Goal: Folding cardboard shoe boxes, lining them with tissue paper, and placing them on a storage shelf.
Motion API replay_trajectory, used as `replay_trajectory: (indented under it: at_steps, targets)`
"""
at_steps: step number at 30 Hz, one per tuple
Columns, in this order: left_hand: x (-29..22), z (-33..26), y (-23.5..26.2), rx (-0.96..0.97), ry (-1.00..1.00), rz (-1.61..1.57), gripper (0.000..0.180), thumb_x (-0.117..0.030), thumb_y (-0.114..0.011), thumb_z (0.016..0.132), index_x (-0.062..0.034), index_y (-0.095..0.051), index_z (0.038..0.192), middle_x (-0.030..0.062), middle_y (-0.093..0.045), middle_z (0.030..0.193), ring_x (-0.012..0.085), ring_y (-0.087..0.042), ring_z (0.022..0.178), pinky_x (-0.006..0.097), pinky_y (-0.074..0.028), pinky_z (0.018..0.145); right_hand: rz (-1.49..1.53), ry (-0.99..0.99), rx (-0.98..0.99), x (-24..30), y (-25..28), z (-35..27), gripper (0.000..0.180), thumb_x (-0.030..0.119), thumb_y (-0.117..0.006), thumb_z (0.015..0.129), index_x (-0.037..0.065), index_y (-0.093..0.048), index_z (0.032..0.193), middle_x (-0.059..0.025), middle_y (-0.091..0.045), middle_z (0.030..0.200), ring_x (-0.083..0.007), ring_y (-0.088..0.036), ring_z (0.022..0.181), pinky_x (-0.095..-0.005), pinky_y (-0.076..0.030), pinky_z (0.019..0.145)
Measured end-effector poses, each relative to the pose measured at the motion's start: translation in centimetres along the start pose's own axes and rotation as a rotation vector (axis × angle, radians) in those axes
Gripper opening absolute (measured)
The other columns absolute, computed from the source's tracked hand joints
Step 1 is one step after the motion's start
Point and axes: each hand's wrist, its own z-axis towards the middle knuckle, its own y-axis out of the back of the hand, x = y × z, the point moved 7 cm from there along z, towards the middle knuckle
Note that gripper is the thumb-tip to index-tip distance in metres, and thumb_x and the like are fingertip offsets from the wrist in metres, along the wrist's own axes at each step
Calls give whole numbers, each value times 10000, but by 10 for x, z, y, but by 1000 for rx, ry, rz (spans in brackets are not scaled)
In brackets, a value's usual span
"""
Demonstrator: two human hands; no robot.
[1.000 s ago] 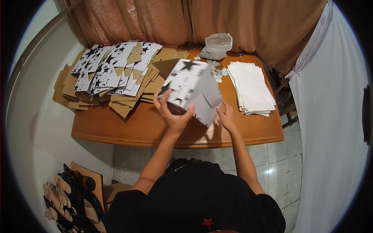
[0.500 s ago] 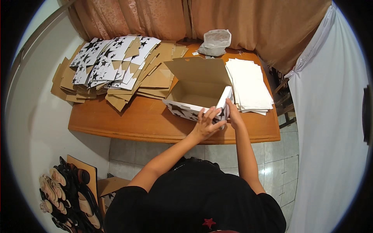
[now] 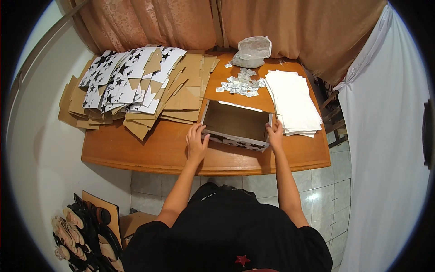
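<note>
An assembled cardboard box, brown inside with a black-star white print outside, sits open side up on the wooden table. My left hand rests on the box's near left corner. At the box's right end my right hand grips the wall. Both hands touch the box from its two ends.
A heap of flat star-printed cardboard blanks covers the table's left. White paper sheets are stacked at the right. Small white packets lie behind the box beside a plastic bag. Shoes sit on the floor at lower left.
The box was held up in the air and being folded; it has come down onto the table, open side up, and my hands have spread to its two ends.
</note>
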Motion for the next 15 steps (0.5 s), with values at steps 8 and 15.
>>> replay_trajectory:
  at_steps: [8, 15]
  targets:
    - [19, 22, -5, 59, -126, -204, 157, -75, -545, 841, 0, -607, 963, 163, -589, 988, 341, -541, 1044, 390, -434, 847, 164, -67, -136, 82, 2, 39, 310, 208, -595, 849, -4, -507, 1058, -136, -591, 916, -157, -545, 788, -302, -437, 750]
    - [33, 31, -17, 74, -118, -306, 137, -37, -582, 799, 6, -558, 926, 218, -565, 1029, 361, -527, 1034, 393, -416, 857, -339, 120, -181, 64, -20, 75, 318, 138, -621, 746, 13, -547, 1028, -161, -469, 1097, -299, -547, 945, -384, -455, 783]
